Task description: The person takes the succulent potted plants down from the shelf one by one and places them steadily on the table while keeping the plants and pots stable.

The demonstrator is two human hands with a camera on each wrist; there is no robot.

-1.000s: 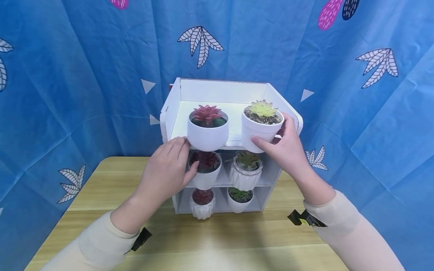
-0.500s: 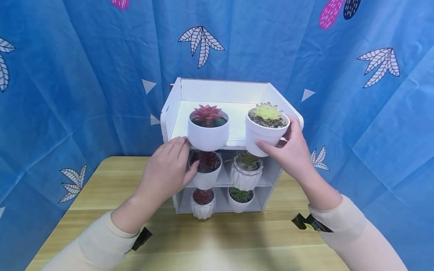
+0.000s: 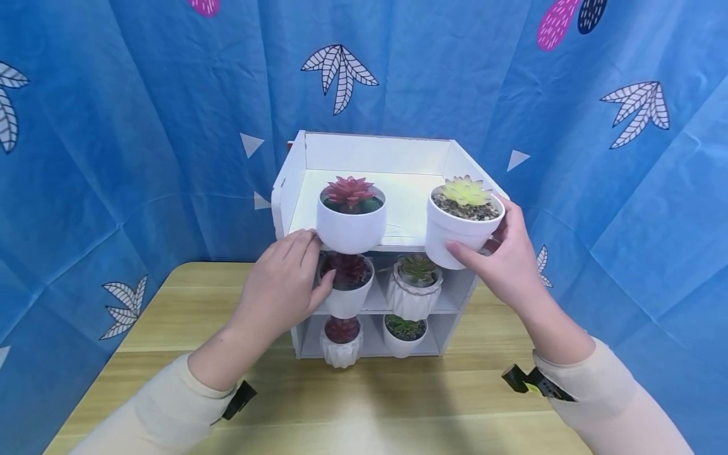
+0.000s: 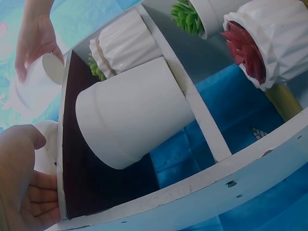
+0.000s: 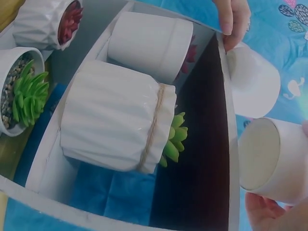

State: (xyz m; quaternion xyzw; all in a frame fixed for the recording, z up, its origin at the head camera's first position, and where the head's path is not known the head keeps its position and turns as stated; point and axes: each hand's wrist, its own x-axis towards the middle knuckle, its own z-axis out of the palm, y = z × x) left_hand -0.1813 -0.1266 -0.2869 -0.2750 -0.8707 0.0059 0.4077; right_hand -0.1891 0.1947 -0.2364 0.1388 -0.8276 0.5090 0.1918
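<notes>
My right hand [image 3: 509,253] grips a white potted succulent [image 3: 457,230] with pale yellow-green leaves, thumb on its front and fingers behind its right side. The pot hangs over the front right edge of the shelf's top; its pale underside shows in the right wrist view. My left hand [image 3: 284,272] rests at the top's front left edge, fingers together beside a round white pot with a red succulent [image 3: 351,215]. In the left wrist view its fingers [image 4: 43,192] bend against the board. The white shelf unit [image 3: 372,153] stands on the table.
On the middle level stand a smooth pot with a dark red succulent [image 3: 348,297] and a ribbed, twine-tied pot [image 3: 414,297]. Below are a ribbed pot with a red plant [image 3: 342,351] and a small green one [image 3: 404,344]. A blue patterned curtain [image 3: 170,158] hangs behind the wooden table [image 3: 165,341].
My right hand has carried the yellow-green potted succulent to the right and slightly lower in the head view. My left hand and the other pots stay put.
</notes>
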